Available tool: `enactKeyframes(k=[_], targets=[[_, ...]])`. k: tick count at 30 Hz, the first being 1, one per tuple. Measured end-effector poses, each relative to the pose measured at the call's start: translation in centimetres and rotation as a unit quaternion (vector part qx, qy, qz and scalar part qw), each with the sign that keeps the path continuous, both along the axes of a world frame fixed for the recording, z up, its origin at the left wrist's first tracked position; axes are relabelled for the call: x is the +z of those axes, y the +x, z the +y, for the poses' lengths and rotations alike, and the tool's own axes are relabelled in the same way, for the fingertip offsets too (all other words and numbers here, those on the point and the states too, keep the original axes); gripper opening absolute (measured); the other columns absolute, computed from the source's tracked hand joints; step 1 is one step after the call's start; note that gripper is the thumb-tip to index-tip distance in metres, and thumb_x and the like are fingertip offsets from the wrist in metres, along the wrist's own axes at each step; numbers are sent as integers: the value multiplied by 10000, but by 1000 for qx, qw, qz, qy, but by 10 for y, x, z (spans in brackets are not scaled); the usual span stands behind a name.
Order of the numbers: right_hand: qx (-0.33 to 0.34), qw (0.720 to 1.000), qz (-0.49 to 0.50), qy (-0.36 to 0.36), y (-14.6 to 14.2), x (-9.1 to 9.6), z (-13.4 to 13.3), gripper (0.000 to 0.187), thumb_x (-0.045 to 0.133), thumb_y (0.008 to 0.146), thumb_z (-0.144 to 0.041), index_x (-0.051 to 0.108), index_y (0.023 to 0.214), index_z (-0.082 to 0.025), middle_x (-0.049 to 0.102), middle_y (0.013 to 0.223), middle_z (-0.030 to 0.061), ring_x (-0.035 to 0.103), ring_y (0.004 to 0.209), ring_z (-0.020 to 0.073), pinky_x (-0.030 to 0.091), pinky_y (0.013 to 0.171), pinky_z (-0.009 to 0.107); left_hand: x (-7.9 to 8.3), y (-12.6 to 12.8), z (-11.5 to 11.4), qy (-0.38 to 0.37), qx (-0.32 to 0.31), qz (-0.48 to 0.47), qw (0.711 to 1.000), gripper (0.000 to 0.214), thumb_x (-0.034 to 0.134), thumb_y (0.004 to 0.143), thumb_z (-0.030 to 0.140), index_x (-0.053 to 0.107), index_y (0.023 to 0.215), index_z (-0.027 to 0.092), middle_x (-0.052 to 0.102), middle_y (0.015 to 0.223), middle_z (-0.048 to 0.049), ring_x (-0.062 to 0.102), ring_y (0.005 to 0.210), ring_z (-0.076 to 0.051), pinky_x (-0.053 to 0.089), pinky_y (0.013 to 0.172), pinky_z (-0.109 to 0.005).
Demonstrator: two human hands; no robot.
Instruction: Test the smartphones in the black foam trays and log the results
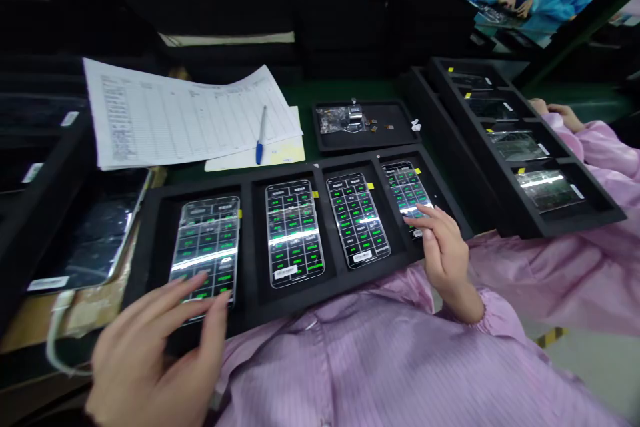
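A black foam tray [253, 240] lies before me with several smartphones in its compartments, their lit screens showing grids of green text. Over the lower part of the leftmost phone [207, 233] is my left hand [155, 353], fingers spread and holding nothing. My right hand [447, 250] is at the rightmost phone [400, 183], its fingers extended over the lower screen; whether the tips touch the glass I cannot tell. Between the hands lie two more phones, the left-middle phone [294, 230] and the right-middle phone [356, 217], each with a white label near its bottom.
Behind the tray are printed sheets [185, 123], a blue pen [263, 137] and a small black tray [330, 140] of little parts. At right stands a foam tray [600, 213] of dark-screened phones. A large dark device [95, 227] and white cable [55, 327] lie left. Co-workers sit nearby.
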State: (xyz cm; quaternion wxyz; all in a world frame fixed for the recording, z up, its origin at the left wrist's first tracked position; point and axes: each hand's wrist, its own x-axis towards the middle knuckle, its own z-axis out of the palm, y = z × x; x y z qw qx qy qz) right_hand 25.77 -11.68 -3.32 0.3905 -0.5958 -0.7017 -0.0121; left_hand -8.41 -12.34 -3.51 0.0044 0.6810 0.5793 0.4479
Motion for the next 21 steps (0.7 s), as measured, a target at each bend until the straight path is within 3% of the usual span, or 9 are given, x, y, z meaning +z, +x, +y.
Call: enactKeyframes(k=[3,6,11,16,18,21], targets=[[133,991,-20,-12,-22,10,2,358,400,925,-170,630,1192,-234,739,1123,58,596,1254,251,387,1133,522,16,18,8,65,-58,115,990,181,714,779,158,660,942,216,730,1042,-81,671,1015,-286,506,934,-457],[232,969,-60,-66,-42,14,6,369,414,922,-188,603,1237,-222,734,1154,63,528,1336,262,293,1191,575,18,23,11,25,-94,161,982,231,610,848,154,664,1070,192,679,1223,-132,599,1195,-313,482,1008,-477],[235,969,-30,-69,-47,9,8,372,407,931,-184,599,1247,-231,721,1179,69,556,1306,270,282,1188,612,11,24,4,-36,-111,210,971,313,525,885,200,672,1155,143,496,1453,-211,430,1372,-380,433,1051,-539],[233,971,3,-49,-44,6,7,388,405,940,-156,589,1270,-241,711,1198,58,557,1303,266,318,1178,579,10,26,-2,-80,-94,238,963,421,496,902,230,605,1308,209,222,1634,-161,278,1465,-396,393,1070,-582],[224,974,15,-41,-42,6,5,388,405,945,-156,593,1272,-246,705,1201,58,559,1298,270,315,1181,579,12,20,-5,-66,-70,214,972,435,483,897,218,595,1317,202,193,1648,-138,266,1472,-385,355,1105,-588],[206,977,23,-49,-36,3,3,381,411,958,-183,600,1281,-253,677,1249,65,542,1314,286,296,1186,598,15,1,-12,-25,21,165,986,421,464,888,192,613,1282,193,254,1633,-115,293,1460,-370,295,1148,-595]])
